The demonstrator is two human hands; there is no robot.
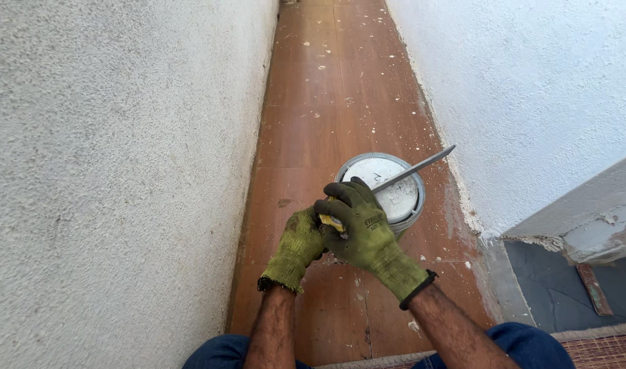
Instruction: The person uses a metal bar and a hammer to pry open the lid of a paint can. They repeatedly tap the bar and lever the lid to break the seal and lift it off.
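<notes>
The long grey metal chisel with a yellow grip sits in my right hand, whose green-gloved fingers are curled tight round the yellow end, the steel shaft pointing out toward two o'clock across the round grey paint tin with its white-smeared lid. My left hand, also in a worn green work glove, is pressed against the right at about nine o'clock of it, its fingers folded in by the grip; whether it clasps the tool I cannot tell. The tin stands on the brown tiled floor, speckled with white flecks, between a rough white wall at nine o'clock and another white wall at three o'clock.
</notes>
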